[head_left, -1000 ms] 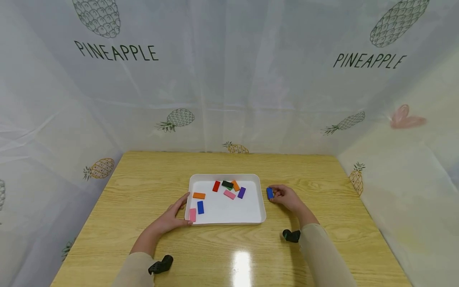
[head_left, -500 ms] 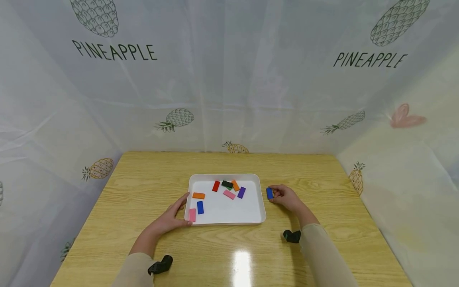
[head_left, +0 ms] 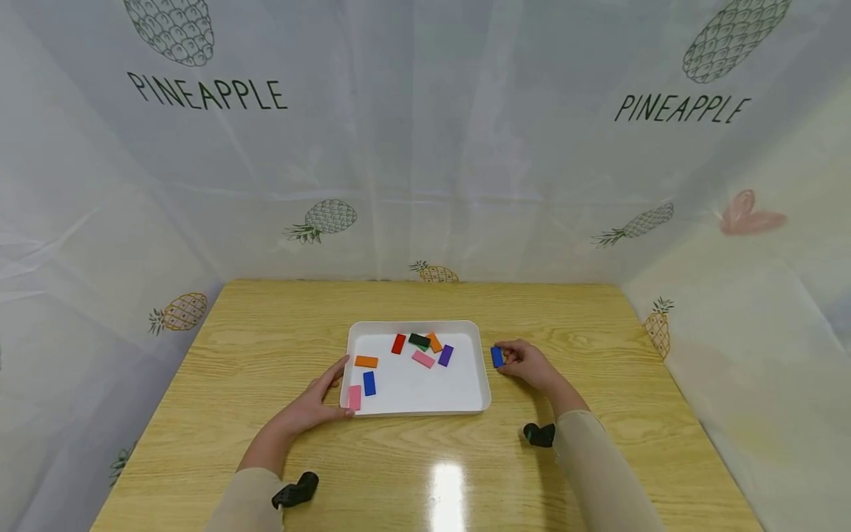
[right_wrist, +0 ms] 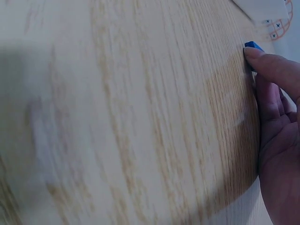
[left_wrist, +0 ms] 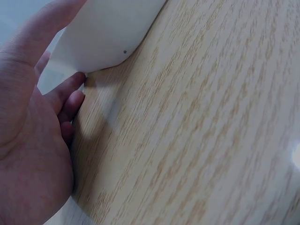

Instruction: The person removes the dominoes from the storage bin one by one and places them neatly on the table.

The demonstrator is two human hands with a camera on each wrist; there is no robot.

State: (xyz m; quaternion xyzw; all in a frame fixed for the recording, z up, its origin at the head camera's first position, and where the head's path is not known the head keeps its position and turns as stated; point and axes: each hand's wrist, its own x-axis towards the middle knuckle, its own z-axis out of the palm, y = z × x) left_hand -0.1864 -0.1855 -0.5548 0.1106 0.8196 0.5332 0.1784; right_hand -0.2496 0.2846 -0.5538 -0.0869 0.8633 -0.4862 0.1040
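A shallow white tray (head_left: pixel 425 405) lies on the wooden table. My left hand (head_left: pixel 309 408) holds its near left corner, thumb at the front rim and fingers along the left side; in the left wrist view the thumb reaches over the tray wall (left_wrist: pixel 110 40). Right of the tray, my right hand (head_left: pixel 528 366) pinches a small blue rectangular block (head_left: pixel 497 357) between thumb and fingers, low at the tabletop. The right wrist view shows only a bit of that blue block (right_wrist: pixel 253 45) past the thumb. Inside the tray are a second blue block (head_left: pixel 369 383) and a pink block (head_left: pixel 355 397).
Also in the tray lie orange (head_left: pixel 366 361), red (head_left: pixel 398 343) and purple (head_left: pixel 445 355) blocks, another pink block (head_left: pixel 422 359), and a black block (head_left: pixel 419 340) overlapping a green one. A pineapple-print curtain (head_left: pixel 425 162) encloses the table's (head_left: pixel 372 473) back and sides.
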